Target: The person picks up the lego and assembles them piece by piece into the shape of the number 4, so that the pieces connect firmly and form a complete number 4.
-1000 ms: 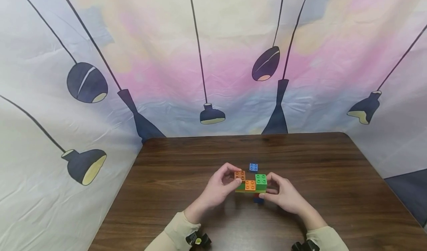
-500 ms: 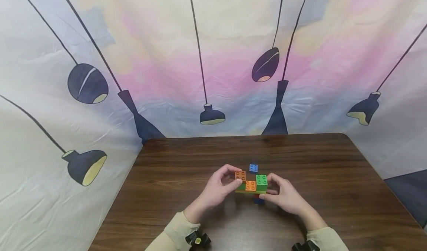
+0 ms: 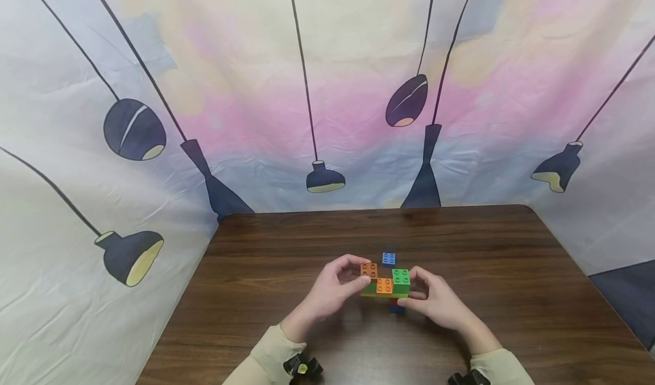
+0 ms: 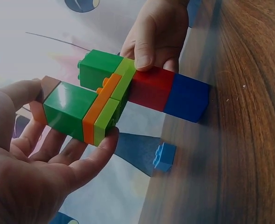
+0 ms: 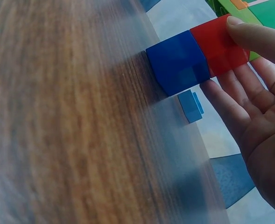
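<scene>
Both hands hold one assembly of toy building bricks above the table. In the left wrist view its base is a blue brick (image 4: 187,98) with a red brick (image 4: 149,88) stacked on it. Lime pieces (image 4: 107,116) lie across the red one, topped by an orange piece (image 4: 96,109) and two green bricks; a brown-orange brick (image 3: 368,269) caps the left green one. My left hand (image 3: 327,288) grips the left end, thumb and fingers around the capped stack. With thumb and fingers, my right hand (image 3: 437,301) holds the red brick; its thumb reaches the lime edge.
A loose light-blue brick (image 3: 389,259) stands on the brown wooden table (image 3: 286,237), just beyond the assembly. Behind the table's far edge hangs a cloth backdrop (image 3: 245,89) printed with lamps. Each wrist carries a small black camera (image 3: 303,368).
</scene>
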### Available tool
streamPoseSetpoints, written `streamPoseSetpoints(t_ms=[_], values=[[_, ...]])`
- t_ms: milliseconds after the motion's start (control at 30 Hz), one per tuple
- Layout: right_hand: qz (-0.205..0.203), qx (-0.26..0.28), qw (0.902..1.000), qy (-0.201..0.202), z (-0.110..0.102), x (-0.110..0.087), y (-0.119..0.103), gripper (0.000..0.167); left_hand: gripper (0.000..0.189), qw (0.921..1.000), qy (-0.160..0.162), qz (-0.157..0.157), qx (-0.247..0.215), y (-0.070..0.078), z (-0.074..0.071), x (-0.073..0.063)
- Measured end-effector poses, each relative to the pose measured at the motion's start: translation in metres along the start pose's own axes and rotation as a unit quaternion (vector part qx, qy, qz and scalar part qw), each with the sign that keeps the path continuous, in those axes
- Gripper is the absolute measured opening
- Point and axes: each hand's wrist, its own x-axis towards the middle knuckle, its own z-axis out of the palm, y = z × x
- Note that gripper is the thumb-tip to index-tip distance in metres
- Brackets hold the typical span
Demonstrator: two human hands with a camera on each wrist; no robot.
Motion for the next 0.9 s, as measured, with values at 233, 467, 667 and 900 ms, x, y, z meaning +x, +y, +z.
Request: streamPoseSetpoints(t_ms=[233,467,667,900], values=[[0.003,-0.002,1.0,0.001,0.0,0.0,0.001,0.037,0.032,1.0,-0.002,-0.002,-0.003,0.0,-0.001,0.0],[-0.004,-0.002,1.0,-0.002,-0.001,0.001,0.003,0.037,0.038,0.9981,-0.06,0.014,-0.008,-0.001,-0.01,0.002],[0.0,0.0,1.0,-0.005,-0.001,0.001,0.002,0.037,0.058,0.9862,-0.16,0.023,-0.035,-0.009,-0.029,0.01],[0.0,0.0,1.0,-0.006,-0.001,0.001,0.005,0.039,0.055,0.9859,-0.149,0.015,-0.075,-0.033,-0.039,0.03]])
